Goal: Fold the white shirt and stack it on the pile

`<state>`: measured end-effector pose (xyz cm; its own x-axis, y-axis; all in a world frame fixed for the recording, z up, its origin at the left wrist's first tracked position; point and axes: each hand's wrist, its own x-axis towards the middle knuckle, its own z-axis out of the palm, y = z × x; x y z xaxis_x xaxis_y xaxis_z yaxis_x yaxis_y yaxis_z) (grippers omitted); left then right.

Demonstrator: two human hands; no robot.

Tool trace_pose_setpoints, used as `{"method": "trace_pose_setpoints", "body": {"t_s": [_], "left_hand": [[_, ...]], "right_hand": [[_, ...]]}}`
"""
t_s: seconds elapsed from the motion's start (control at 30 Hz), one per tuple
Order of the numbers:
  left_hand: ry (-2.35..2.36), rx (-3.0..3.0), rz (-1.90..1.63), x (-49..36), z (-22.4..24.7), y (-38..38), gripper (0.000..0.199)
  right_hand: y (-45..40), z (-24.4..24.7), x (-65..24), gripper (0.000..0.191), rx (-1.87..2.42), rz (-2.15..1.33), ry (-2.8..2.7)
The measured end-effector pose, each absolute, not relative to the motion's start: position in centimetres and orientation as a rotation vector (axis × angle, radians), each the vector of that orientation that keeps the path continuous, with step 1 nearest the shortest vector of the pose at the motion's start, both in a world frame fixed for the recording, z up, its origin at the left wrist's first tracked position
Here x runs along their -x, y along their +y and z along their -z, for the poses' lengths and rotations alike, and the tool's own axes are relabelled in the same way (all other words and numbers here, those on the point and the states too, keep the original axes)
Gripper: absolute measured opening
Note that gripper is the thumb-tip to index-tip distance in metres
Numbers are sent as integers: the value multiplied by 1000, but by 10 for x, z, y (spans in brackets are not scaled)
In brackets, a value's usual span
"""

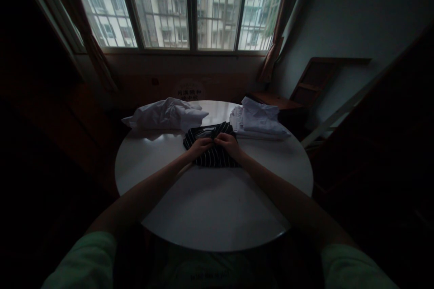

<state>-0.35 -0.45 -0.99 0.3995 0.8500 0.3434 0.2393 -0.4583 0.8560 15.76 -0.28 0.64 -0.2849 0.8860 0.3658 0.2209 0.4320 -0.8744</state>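
Observation:
A dark garment with white stripes, perhaps a shirt, lies folded into a compact bundle on the round white table. Both hands meet at its upper middle, close together. My left hand has its fingers closed on the cloth near the collar-like part. From the other side, my right hand pinches the same area, its fingertips almost touching the left ones. What lies between the fingertips is too dark and small to make out.
A loose heap of white cloth sits at the table's back left. Folded white clothes are stacked at the back right. Beyond the table are a barred window and a wooden piece of furniture by the right wall.

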Motion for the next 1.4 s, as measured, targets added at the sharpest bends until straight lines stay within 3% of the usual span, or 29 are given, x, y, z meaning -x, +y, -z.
{"method": "trace_pose_setpoints", "body": {"t_s": [0.23,0.4,0.73,1.0,1.4], "left_hand": [[881,-1777,-1163,2,7,-11,13],[914,-1710,-1260,4,1,-13,17],[1219,-1748,-1583,16,-18,-15,16],[1260,-1902,-1752,1,-35,-48,15],[1147,-2124,-1997,-1,-47,-64,20]], "right_hand": [[6,-3,-163,17,1121,-748,-1663],[4,-4,-166,19,1175,-613,-1586],[-26,-31,-165,19,1027,-88,-1615],[-59,-26,-140,20,962,-93,-2128],[-55,-28,-145,14,1047,195,-1952]]}}
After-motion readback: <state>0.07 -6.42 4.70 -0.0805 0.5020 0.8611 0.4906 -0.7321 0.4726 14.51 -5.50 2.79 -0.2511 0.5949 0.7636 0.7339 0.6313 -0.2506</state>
